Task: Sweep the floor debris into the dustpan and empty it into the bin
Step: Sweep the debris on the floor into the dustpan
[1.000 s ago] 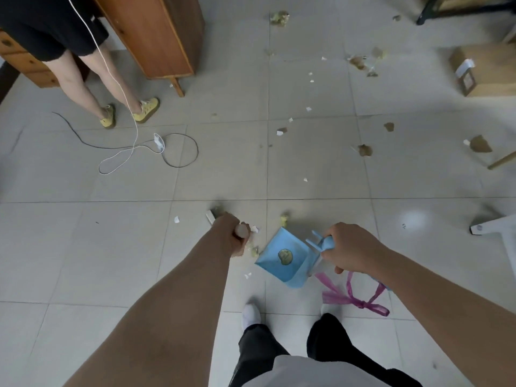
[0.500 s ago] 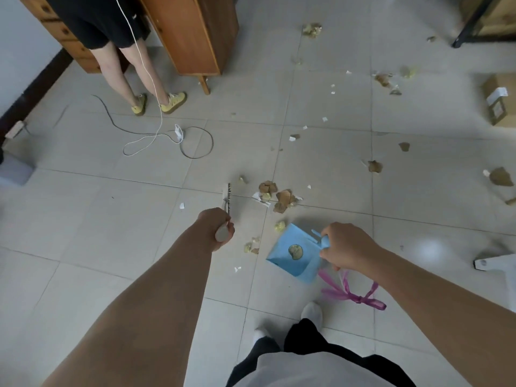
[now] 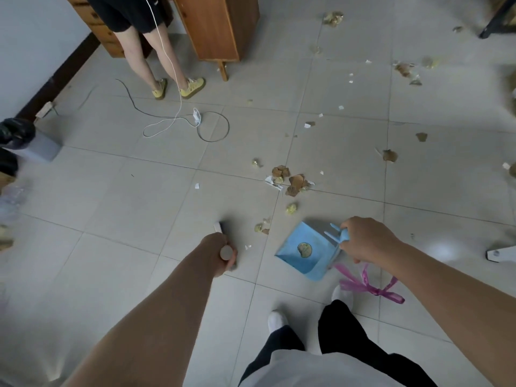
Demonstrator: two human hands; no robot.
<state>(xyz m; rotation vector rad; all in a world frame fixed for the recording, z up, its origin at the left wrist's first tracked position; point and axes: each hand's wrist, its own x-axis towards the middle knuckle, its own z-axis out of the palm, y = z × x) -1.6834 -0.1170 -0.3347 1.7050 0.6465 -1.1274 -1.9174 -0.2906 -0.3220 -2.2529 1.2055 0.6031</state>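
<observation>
Two hands are at work in your head view, low over the grey tiled floor (image 3: 111, 208). Your left hand (image 3: 220, 252) is curled tight round the handle of a small brush (image 3: 219, 227). The handle's round end shows at your knuckles, and only a blurred sliver of the brush pokes out beyond them, so you cannot tell whether it touches the tiles. Your right hand (image 3: 368, 241) grips the handle of the blue dustpan (image 3: 296, 258), fingers wrapped round it. The pan is tilted, its open mouth facing your left hand, and one yellowish scrap (image 3: 305, 249) lies inside. A pink ribbon (image 3: 368, 287) trails from the handle down to the floor near your white-socked feet (image 3: 277, 319).

Most of the debris is outside the pan. Two small bits (image 3: 261, 228) lie between brush and pan, a yellow crumpled piece (image 3: 291, 208) lies just beyond the pan, and a brown and white pile (image 3: 293, 182) sits farther out on a tile joint. More scraps (image 3: 403, 69) are scattered well apart toward the far right.

At the left edge a grey container with a black bag (image 3: 42, 146) stands against the wall, blurred. Another person in yellow shoes (image 3: 192, 86) stands by a wooden cabinet (image 3: 217, 26), with a white cable (image 3: 167, 79) hanging down to a dark loop of cable (image 3: 216, 139) on the floor.
</observation>
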